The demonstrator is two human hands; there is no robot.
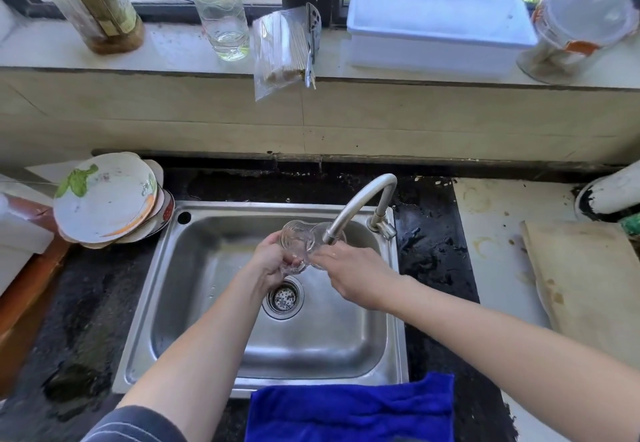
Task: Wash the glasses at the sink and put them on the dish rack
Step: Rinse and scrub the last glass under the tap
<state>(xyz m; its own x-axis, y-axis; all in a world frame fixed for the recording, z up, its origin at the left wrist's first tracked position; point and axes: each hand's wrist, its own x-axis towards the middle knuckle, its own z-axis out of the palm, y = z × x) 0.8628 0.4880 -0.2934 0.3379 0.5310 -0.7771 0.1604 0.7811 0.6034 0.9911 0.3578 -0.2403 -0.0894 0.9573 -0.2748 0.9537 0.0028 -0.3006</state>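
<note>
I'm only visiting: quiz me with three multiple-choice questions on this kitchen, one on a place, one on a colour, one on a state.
1. Where are the stacked plates relative to the sink? A inside; B left; C right.
2. The cloth at the sink's front is: A red; B white; C blue.
3. The glass is: A hand-held over the sink; B on the drain; C on the counter.
Answers: B, they sit beside its left rim; C, plainly blue; A, the left hand grips it, the right hand touches it.
</note>
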